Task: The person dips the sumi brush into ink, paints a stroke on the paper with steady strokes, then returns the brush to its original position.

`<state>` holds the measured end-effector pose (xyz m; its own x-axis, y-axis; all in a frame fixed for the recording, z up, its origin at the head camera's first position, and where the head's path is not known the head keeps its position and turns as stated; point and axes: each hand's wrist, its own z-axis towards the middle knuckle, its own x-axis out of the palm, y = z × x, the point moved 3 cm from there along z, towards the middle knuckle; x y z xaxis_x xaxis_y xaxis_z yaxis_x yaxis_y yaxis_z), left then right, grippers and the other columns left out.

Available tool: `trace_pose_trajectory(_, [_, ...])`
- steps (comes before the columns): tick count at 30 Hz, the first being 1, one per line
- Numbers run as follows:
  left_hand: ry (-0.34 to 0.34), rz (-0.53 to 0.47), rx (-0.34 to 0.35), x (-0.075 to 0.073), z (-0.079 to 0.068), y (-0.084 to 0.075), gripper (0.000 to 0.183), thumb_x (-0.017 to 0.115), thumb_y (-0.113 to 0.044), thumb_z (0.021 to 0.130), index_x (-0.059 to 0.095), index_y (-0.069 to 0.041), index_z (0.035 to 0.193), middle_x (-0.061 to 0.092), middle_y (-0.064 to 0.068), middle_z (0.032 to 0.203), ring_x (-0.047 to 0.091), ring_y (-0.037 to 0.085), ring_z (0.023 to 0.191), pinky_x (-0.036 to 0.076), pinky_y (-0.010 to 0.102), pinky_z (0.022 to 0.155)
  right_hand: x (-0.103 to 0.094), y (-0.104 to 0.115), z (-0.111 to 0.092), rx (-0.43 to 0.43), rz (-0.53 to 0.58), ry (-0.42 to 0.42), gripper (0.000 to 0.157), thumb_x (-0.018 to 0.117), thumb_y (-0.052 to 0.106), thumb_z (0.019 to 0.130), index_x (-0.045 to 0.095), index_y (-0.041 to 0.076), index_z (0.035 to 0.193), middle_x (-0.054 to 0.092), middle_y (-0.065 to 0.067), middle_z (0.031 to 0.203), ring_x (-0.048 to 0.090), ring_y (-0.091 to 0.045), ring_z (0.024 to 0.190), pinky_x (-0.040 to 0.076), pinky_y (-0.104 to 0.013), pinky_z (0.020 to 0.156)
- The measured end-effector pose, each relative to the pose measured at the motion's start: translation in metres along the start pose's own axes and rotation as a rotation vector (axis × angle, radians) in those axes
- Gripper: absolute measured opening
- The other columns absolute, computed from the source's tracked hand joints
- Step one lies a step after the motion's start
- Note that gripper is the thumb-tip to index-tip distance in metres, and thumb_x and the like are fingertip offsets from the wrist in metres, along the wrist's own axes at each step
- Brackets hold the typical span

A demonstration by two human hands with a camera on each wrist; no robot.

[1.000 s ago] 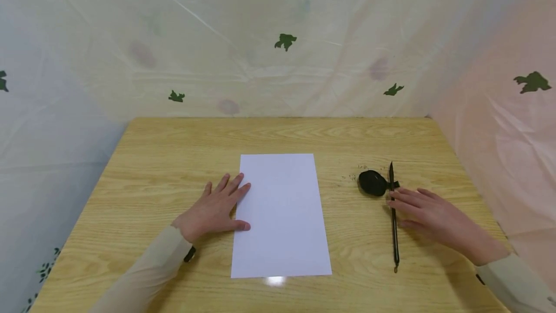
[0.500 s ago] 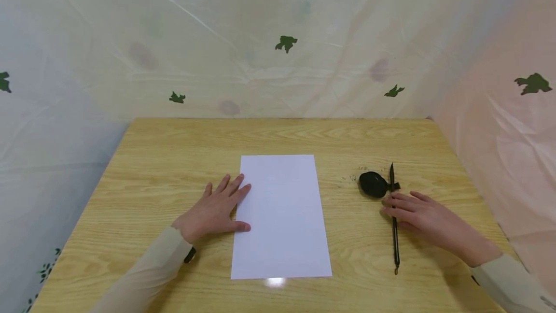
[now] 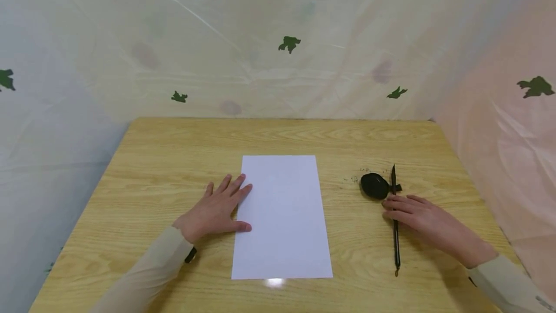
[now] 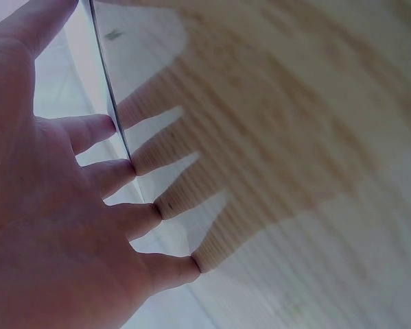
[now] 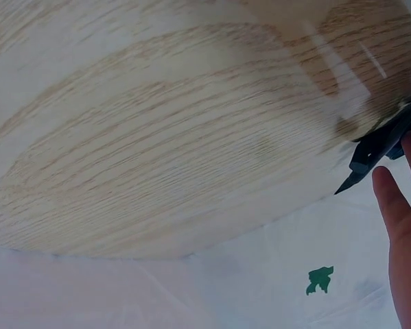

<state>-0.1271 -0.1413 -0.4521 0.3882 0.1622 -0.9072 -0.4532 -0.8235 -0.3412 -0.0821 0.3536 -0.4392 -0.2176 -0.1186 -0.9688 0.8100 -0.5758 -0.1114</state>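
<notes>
My left hand (image 3: 213,210) lies spread, its thumb and some fingertips pressing the left edge of a blank white sheet of paper (image 3: 282,226). In the left wrist view, the fingers (image 4: 133,219) are extended with their tips on the tabletop. My right hand (image 3: 427,219) reaches over a slender black brush (image 3: 396,248), its fingers extended across the handle; the thumb is mostly hidden. The brush, tip pointing away, rests across the short stub of a black oval dish (image 3: 374,186). In the right wrist view, the dark brush tip (image 5: 347,181) shows beside the fingers (image 5: 392,195).
A wood-grain table (image 3: 173,144) bears everything. Small dark marks (image 3: 354,177) dot the surface beside the dish. Pale curtains with green leaf shapes (image 3: 289,44) hang behind and at both sides. A light reflection shines near the paper's front edge.
My right hand has moved a little left and toward me, its fingertips now farther over the brush handle. The left hand, paper and dish keep their places.
</notes>
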Motion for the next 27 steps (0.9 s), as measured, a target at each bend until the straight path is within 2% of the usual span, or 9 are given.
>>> trace_pose_trajectory(5, [0.001, 0.002, -0.002, 0.0008, 0.0000, 0.0002, 0.101, 0.071, -0.064, 0.089, 0.029, -0.013, 0.165, 0.010, 0.012, 0.173, 0.005, 0.045, 0.157, 0.010, 0.076, 0.115, 0.0019, -0.0002, 0.0005, -0.012, 0.024, -0.015, 0.068, 0.008, 0.029, 0.113, 0.072, 0.011, 0.123, 0.066, -0.010, 0.136, 0.061, -0.033, 0.122, 0.016, -0.026, 0.121])
trace_pose_trajectory(9, [-0.003, 0.002, 0.001, 0.0004, 0.0002, -0.0002, 0.101, 0.071, -0.064, 0.089, 0.029, -0.013, 0.165, 0.010, 0.013, 0.173, 0.006, 0.045, 0.157, 0.010, 0.076, 0.115, 0.0033, -0.0007, 0.0005, -0.017, 0.053, -0.025, 0.062, 0.011, 0.027, 0.114, 0.071, 0.012, 0.122, 0.066, -0.011, 0.135, 0.060, -0.034, 0.121, 0.009, -0.021, 0.123])
trace_pose_trajectory(15, [-0.001, 0.000, 0.000, -0.0005, 0.0005, -0.0005, 0.101, 0.071, -0.065, 0.089, 0.030, -0.013, 0.165, 0.010, 0.013, 0.173, 0.006, 0.045, 0.157, 0.011, 0.076, 0.115, 0.0016, 0.0000, 0.0015, -0.001, 0.072, -0.036, 0.062, 0.012, 0.030, 0.115, 0.072, 0.014, 0.116, 0.066, -0.012, 0.133, 0.061, -0.035, 0.118, 0.008, -0.017, 0.121])
trace_pose_trajectory(16, [0.001, 0.000, -0.001, -0.0006, 0.0004, -0.0005, 0.101, 0.071, -0.065, 0.089, 0.030, -0.013, 0.165, 0.010, 0.013, 0.173, 0.006, 0.045, 0.157, 0.011, 0.076, 0.116, 0.0014, 0.0004, 0.0015, 0.002, 0.077, -0.036, 0.067, 0.007, 0.030, 0.114, 0.072, 0.014, 0.115, 0.066, -0.012, 0.133, 0.061, -0.035, 0.118, 0.007, -0.017, 0.121])
trace_pose_trajectory(19, [0.000, 0.001, -0.002, -0.0005, 0.0001, -0.0002, 0.101, 0.071, -0.066, 0.089, 0.029, -0.013, 0.165, 0.010, 0.013, 0.173, 0.006, 0.045, 0.157, 0.011, 0.076, 0.116, 0.0016, 0.0010, 0.0015, 0.009, 0.073, -0.037, 0.068, 0.006, 0.031, 0.114, 0.072, 0.014, 0.113, 0.066, -0.013, 0.131, 0.062, -0.036, 0.116, 0.008, -0.017, 0.122])
trace_pose_trajectory(21, [0.000, 0.000, -0.003, -0.0003, -0.0003, 0.0001, 0.101, 0.071, -0.066, 0.089, 0.029, -0.013, 0.165, 0.010, 0.013, 0.173, 0.006, 0.044, 0.157, 0.010, 0.076, 0.116, 0.0017, 0.0017, 0.0019, 0.013, 0.059, -0.033, 0.068, 0.006, 0.031, 0.114, 0.072, 0.015, 0.112, 0.067, -0.012, 0.130, 0.063, -0.035, 0.116, 0.011, -0.019, 0.122])
trace_pose_trajectory(23, [-0.002, -0.002, -0.002, -0.0001, -0.0006, 0.0002, 0.101, 0.071, -0.065, 0.089, 0.029, -0.013, 0.165, 0.010, 0.012, 0.173, 0.006, 0.044, 0.157, 0.010, 0.076, 0.116, 0.0014, 0.0021, 0.0024, 0.017, 0.040, -0.021, 0.066, 0.006, 0.031, 0.113, 0.071, 0.016, 0.112, 0.067, -0.010, 0.130, 0.063, -0.034, 0.117, 0.022, -0.024, 0.120])
trace_pose_trajectory(26, [-0.003, -0.003, -0.001, -0.0004, -0.0011, -0.0001, 0.101, 0.071, -0.065, 0.089, 0.029, -0.013, 0.165, 0.010, 0.012, 0.173, 0.005, 0.045, 0.157, 0.010, 0.076, 0.116, -0.0003, 0.0032, 0.0029, 0.024, 0.021, -0.001, 0.057, 0.013, 0.028, 0.114, 0.070, 0.019, 0.114, 0.066, -0.008, 0.131, 0.063, -0.032, 0.120, 0.039, -0.036, 0.109])
trace_pose_trajectory(27, [-0.003, -0.003, 0.000, -0.0007, -0.0012, -0.0002, 0.100, 0.071, -0.064, 0.089, 0.029, -0.013, 0.165, 0.010, 0.012, 0.173, 0.005, 0.045, 0.157, 0.010, 0.076, 0.116, -0.0011, 0.0037, 0.0029, 0.024, 0.021, 0.005, 0.047, 0.022, 0.024, 0.113, 0.069, 0.019, 0.115, 0.066, -0.009, 0.132, 0.062, -0.033, 0.120, 0.044, -0.040, 0.104])
